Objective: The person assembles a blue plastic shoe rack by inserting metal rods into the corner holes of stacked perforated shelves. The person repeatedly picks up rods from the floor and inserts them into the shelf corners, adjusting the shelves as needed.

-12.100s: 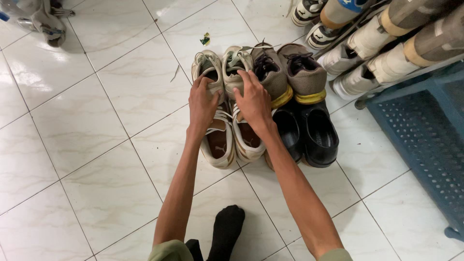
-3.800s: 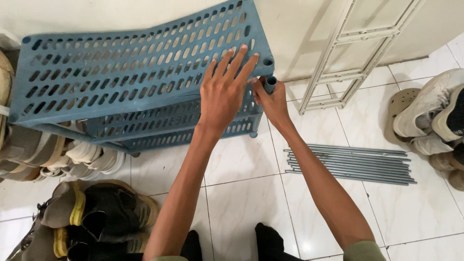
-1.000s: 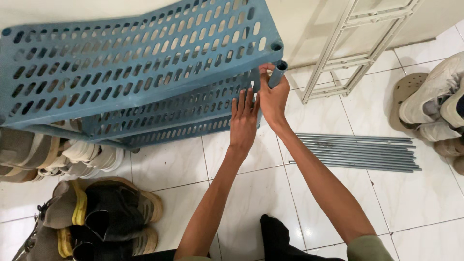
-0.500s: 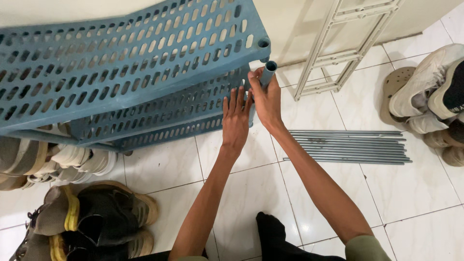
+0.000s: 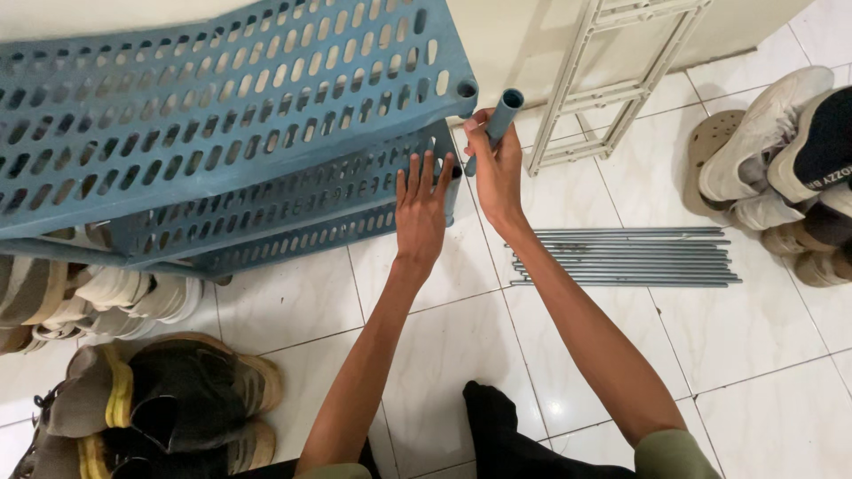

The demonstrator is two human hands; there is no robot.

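Observation:
A blue perforated plastic shoe rack fills the upper left, with several stacked shelves. My left hand lies flat with spread fingers against the corner of a lower shelf. My right hand grips a short blue plastic tube, held upright just right of the top shelf's corner socket. The tube is clear of the shelf.
A bundle of thin grey metal rods lies on the white tiled floor to the right. A pale frame leans on the wall. Shoes are heaped at right and lower left.
My right hand has pulled the blue tube out and away from the rack's corner. My left hand has slid up onto the lower shelf's edge.

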